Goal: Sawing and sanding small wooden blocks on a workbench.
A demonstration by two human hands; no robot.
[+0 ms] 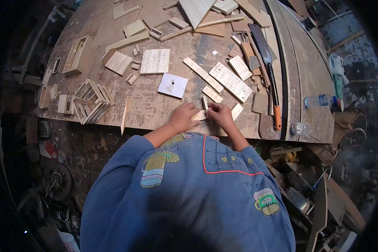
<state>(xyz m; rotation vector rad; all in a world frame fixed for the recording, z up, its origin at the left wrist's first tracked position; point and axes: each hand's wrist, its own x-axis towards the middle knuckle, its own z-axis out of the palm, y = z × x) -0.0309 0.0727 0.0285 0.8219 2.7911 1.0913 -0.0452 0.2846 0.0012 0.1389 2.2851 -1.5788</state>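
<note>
At the front edge of the worktable, my right hand (218, 114) pinches a short, upright-looking wooden strip (204, 102). My left hand (183, 116), with fingers closed, holds a small pale flat wood piece (199, 116) against the lower end of that strip. A loose pale strip (237, 111) lies just right of my right hand. Above my hands are a short strip (212, 94), a long strip (202, 74), a board with holes (229, 82) and a white square plate with a central hole (172, 85).
Wooden frames (92, 101) and small box-like pieces (75, 54) sit at left. Scrap boards cover the back of the worktable (143, 113). At right lie a saw with an orange handle (277, 117), a plastic bottle (317, 101) and a clear cup (298, 129).
</note>
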